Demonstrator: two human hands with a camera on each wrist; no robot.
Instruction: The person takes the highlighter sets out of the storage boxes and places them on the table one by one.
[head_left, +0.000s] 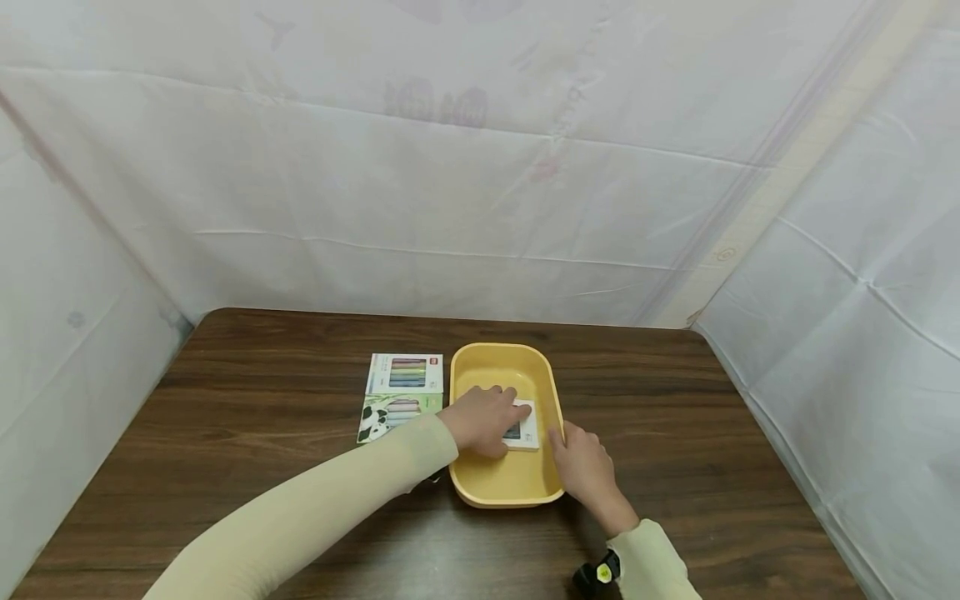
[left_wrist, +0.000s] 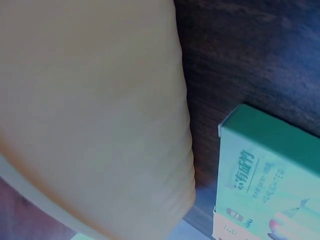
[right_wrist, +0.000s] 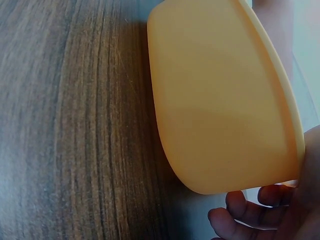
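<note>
A yellow plastic bin (head_left: 506, 487) stands on the table. Inside it lies a white pen box (head_left: 529, 427) with a dark window, mostly covered by my left hand (head_left: 483, 419). The left thumb is at the box's near edge and the fingers reach over its top and far side, holding it. My right hand (head_left: 587, 467) grips the bin's right rim, thumb on the rim and fingers outside. In the right wrist view, curled fingers (right_wrist: 250, 212) show beside the bin's outer wall (right_wrist: 220, 110). The left wrist view shows mostly sleeve (left_wrist: 95, 115), with the left hand's grip hidden.
Left of the bin lie a white box of coloured pens (head_left: 407, 373) and, nearer, a green panda highlighter box (head_left: 401, 415), partly behind the left sleeve. The dark wooden table (head_left: 675, 417) meets white sheeting (head_left: 450, 208) at the back and sides.
</note>
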